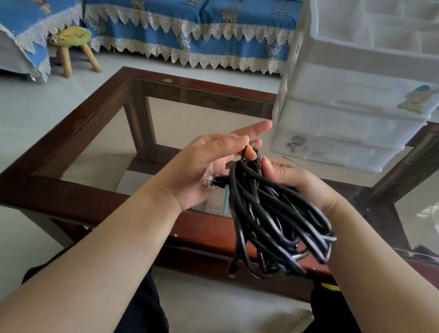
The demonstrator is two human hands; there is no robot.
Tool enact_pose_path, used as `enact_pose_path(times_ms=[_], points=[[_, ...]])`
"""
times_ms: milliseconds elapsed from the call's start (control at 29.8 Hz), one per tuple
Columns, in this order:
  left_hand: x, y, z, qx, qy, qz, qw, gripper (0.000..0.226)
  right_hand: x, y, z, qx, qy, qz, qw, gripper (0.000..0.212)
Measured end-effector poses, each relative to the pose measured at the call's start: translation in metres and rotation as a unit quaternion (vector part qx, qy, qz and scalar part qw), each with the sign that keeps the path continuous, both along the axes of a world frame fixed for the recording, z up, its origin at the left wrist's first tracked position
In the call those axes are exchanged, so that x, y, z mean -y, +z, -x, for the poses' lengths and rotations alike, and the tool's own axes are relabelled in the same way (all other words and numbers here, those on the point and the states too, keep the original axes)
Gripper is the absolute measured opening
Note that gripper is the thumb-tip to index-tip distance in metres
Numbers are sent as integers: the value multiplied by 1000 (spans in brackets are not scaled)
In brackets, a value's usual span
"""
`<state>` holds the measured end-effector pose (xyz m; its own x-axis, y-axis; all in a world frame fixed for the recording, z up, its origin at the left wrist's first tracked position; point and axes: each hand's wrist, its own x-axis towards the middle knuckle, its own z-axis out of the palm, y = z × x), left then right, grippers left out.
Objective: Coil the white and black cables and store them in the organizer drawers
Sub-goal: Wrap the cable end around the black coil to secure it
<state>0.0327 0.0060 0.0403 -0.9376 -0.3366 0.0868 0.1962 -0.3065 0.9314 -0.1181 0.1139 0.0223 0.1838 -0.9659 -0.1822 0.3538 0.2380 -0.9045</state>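
Observation:
A black cable [276,219] hangs in a loose bundle of loops over the near edge of the table. My right hand [294,183] grips the top of the bundle from the right. My left hand [212,165], palm up, pinches a thin black strand at the top of the bundle between thumb and a finger, with the index finger pointing out. One clear plug end [208,180] lies across my left palm. The white organizer [365,83] with three shut drawers and an open divided top tray stands on the table's far right. No white cable is in view.
The wooden table with a glass top [77,195] stands right in front of my knees. Behind it is a blue-covered sofa [179,14] and a small wooden stool [73,46] at the left. Pale tiled floor surrounds the table.

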Motion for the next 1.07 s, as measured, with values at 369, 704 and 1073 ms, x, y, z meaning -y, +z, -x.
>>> enact_pose_path(times_ms=[369, 704, 1073], points=[[3, -9, 1, 40, 47, -49, 997, 13, 3, 7, 19, -138, -64, 60, 986, 57], [8, -12, 1, 73, 143, 25, 987, 14, -1, 14, 18, -303, -173, 89, 933, 24], [-4, -23, 8, 106, 109, 50, 987, 81, 1, 11, 14, -252, -361, 100, 893, 9]])
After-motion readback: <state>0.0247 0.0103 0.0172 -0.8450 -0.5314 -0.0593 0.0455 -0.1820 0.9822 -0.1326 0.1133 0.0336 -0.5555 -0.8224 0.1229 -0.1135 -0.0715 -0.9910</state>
